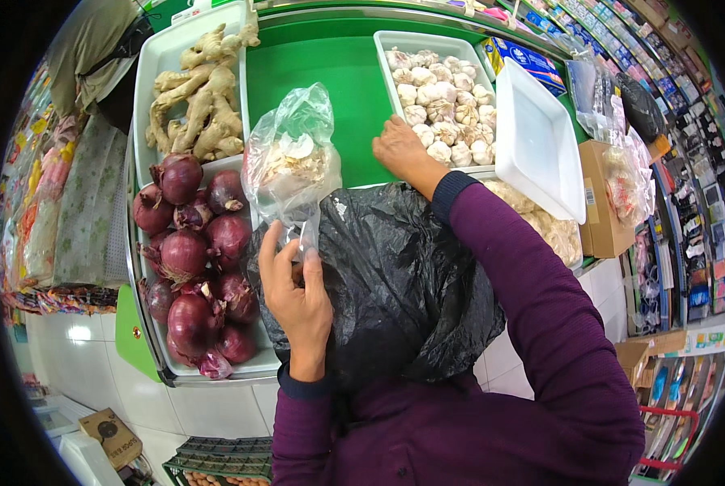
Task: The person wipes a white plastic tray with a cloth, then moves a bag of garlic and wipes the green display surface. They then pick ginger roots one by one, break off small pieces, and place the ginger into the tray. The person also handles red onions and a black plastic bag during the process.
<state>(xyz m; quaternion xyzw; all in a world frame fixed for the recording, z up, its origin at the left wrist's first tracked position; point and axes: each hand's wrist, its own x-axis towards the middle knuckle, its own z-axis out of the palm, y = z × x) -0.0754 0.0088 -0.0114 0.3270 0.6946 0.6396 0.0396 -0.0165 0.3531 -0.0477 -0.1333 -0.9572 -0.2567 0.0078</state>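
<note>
A clear plastic bag [301,130] with papery garlic skins [295,159] inside lies on the green display counter [344,73]. My left hand [295,291] is at the lower end of this bag, its fingers spread and touching the plastic. A grip on it is not plain. At the left rim of a white tray [490,76] of garlic bulbs [441,94], my right hand [397,147] has its fingers curled. What may be inside those fingers is hidden. Beneath both forearms, a black plastic bag [399,273] covers my front and the counter's near edge.
Left of the bag stand trays of ginger [201,100] and red onions [195,261]. An upended white tray [541,140] leans beside the garlic, near a cardboard box [602,212]. Another person [92,54] stands at upper left. A crate of eggs [219,458] sits on the floor.
</note>
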